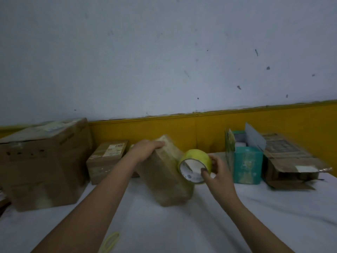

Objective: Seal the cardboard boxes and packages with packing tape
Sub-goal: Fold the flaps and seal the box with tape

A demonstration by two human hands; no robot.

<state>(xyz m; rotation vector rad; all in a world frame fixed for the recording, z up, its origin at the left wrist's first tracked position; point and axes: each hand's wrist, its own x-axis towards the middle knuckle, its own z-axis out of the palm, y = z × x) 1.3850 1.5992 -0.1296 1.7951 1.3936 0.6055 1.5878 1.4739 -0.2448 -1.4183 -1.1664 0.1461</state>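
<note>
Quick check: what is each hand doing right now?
Left hand: grips the top of the tilted cardboard box.
Right hand: holds the tape roll.

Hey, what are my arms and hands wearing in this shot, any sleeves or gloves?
The left hand and right hand are ungloved. No sleeves show on either arm as far as the frame reaches, and no watch or bracelet.

I can't read the label point(114, 149) on the small box point(102, 167); it's blurred. My left arm point(102, 189) hides that box's right corner. The big box point(42, 167) runs off the left edge; the bottom edge cuts a yellow loop point(110, 241).
</note>
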